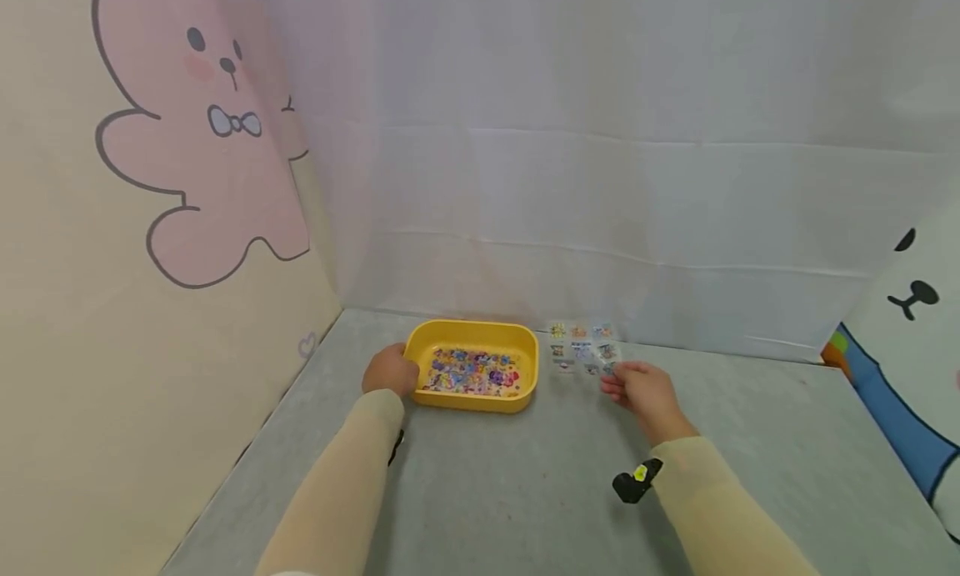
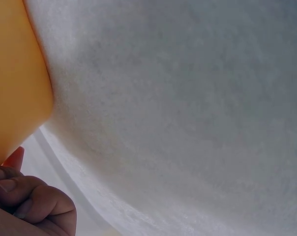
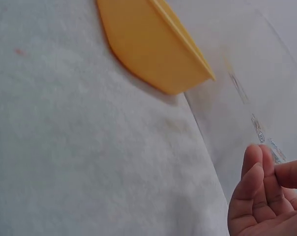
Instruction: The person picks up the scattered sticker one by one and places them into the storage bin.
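A yellow tray [image 1: 471,403] with rounded corners sits at the back of the grey tabletop. Colourful cartoon stickers [image 1: 472,371] cover much of its floor. My left hand [image 1: 391,370] grips the tray's left side, its fingers curled at the wall in the left wrist view. To the right of the tray, my right hand [image 1: 643,393] pinches a clear sheet of small cartoon stickers [image 1: 581,350] by its lower right corner, between thumb and fingers. The sheet stands raised and tilted near the back curtain; in the right wrist view it appears nearly edge-on.
A white curtain [image 1: 600,184] hangs along the table's back edge. On the left is a cream wall cloth with a pink bear [image 1: 217,142], on the right another printed cloth [image 1: 911,393]. The grey tabletop [image 1: 517,501] spreads in front of the tray.
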{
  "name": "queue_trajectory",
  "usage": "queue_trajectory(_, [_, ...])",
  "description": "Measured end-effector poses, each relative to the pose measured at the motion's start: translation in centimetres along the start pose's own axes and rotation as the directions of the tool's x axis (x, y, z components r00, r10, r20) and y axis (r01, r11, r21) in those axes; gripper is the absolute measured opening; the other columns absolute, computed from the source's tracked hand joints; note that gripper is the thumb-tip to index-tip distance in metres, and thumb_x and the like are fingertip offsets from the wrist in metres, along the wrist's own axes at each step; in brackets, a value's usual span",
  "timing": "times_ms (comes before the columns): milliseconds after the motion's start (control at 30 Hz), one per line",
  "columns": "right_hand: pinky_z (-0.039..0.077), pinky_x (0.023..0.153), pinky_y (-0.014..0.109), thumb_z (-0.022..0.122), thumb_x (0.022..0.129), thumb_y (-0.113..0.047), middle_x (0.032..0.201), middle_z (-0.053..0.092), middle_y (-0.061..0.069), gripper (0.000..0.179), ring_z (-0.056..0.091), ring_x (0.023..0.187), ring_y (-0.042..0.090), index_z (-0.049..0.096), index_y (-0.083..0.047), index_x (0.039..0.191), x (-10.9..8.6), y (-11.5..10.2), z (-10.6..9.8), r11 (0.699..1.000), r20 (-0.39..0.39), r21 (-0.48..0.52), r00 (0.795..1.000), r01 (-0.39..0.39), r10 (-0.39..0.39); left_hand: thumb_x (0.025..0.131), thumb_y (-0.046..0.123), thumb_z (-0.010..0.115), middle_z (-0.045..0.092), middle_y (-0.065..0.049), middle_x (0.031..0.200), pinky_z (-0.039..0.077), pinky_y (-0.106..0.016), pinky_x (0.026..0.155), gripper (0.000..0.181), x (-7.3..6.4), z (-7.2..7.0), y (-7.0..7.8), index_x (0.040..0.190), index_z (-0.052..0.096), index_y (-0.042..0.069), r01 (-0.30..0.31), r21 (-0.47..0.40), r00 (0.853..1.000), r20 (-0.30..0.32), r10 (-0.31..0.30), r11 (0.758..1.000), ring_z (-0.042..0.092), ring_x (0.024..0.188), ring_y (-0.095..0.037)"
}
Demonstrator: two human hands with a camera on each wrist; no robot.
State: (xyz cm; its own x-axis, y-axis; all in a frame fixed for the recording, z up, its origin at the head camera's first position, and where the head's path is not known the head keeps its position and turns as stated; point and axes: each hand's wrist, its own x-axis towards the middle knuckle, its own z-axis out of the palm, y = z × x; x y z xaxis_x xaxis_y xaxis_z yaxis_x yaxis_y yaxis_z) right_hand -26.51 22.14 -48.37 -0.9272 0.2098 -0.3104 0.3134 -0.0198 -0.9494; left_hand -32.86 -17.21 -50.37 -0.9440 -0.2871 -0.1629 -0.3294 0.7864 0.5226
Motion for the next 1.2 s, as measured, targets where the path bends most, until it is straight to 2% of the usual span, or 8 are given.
queue_trajectory(167, [0.057,0.067,0.024,0.050,0.106,-0.007,0.088,0.073,0.005,0.034,0.070,0.071,0.009,0.049,0.013,0.134,-0.4,0.2,1.0,1.000,0.001,0.026,1.000,-0.005,0.005,0.098,0.013,0.055,0.064,-0.020,0.135,0.049,-0.053,0.101,0.053,0.2,0.1,0.0,0.149,0.052,-0.001,0.006,-0.007,1.000,0.002,-0.006,1.000,0.061,0.110,-0.033])
queue_trajectory(333, [0.057,0.067,0.023,0.051,0.106,-0.006,0.090,0.074,0.006,0.030,0.071,0.071,0.008,0.053,0.012,0.129,-0.6,0.7,2.3,0.998,0.000,0.052,1.000,0.027,-0.027,0.098,0.013,0.055,0.063,-0.020,0.137,0.048,-0.053,0.102,0.054,0.5,0.4,-0.1,0.150,0.051,-0.001,0.004,0.001,1.000,0.006,-0.004,1.000,0.061,0.113,-0.033])
queue_trajectory(500, [0.058,0.069,0.025,0.052,0.106,-0.008,0.096,0.076,0.013,0.025,0.072,0.074,0.010,0.057,0.010,0.123,-0.5,1.5,4.2,0.998,0.004,0.018,0.998,0.061,-0.061,0.097,0.013,0.055,0.063,-0.020,0.137,0.047,-0.053,0.103,0.054,0.8,0.4,-0.2,0.150,0.051,0.000,0.011,-0.001,1.000,0.007,-0.011,1.000,0.060,0.114,-0.033])
queue_trajectory(700, [0.060,0.076,0.035,0.054,0.105,-0.010,0.097,0.076,0.015,0.022,0.073,0.075,0.013,0.062,0.005,0.119,-0.5,2.4,6.7,0.999,-0.017,-0.016,0.999,0.036,-0.037,0.097,0.014,0.054,0.064,-0.019,0.134,0.048,-0.053,0.100,0.053,1.0,0.3,-0.3,0.148,0.052,0.000,0.001,0.003,1.000,0.021,-0.001,1.000,0.060,0.108,-0.032])
queue_trajectory(933, [0.059,0.067,0.032,0.055,0.103,-0.008,0.091,0.076,0.014,0.021,0.072,0.071,0.013,0.063,0.007,0.117,-0.9,2.5,9.0,0.998,-0.042,-0.008,0.997,0.057,-0.057,0.097,0.013,0.055,0.065,-0.021,0.132,0.049,-0.054,0.097,0.053,1.1,0.2,-0.4,0.148,0.052,-0.001,-0.005,0.002,1.000,0.016,0.005,1.000,0.061,0.105,-0.032])
queue_trajectory(1100, [0.058,0.068,0.035,0.056,0.103,-0.012,0.089,0.075,0.012,0.022,0.070,0.071,0.015,0.066,0.004,0.114,-0.9,1.9,10.2,0.985,-0.070,-0.127,0.990,0.113,-0.122,0.098,0.013,0.054,0.064,-0.021,0.132,0.049,-0.053,0.098,0.052,0.7,0.0,-0.2,0.148,0.052,-0.001,-0.001,-0.004,1.000,0.017,0.001,1.000,0.060,0.106,-0.033])
queue_trajectory(1200, [0.055,0.067,0.033,0.056,0.103,-0.015,0.091,0.075,0.011,0.022,0.069,0.074,0.018,0.067,0.000,0.113,-1.1,1.3,10.8,0.957,-0.069,-0.246,0.983,0.151,-0.172,0.098,0.013,0.054,0.065,-0.021,0.132,0.048,-0.054,0.099,0.052,0.4,0.0,-0.2,0.148,0.053,-0.001,0.009,-0.015,1.000,0.020,-0.009,1.000,0.060,0.106,-0.033])
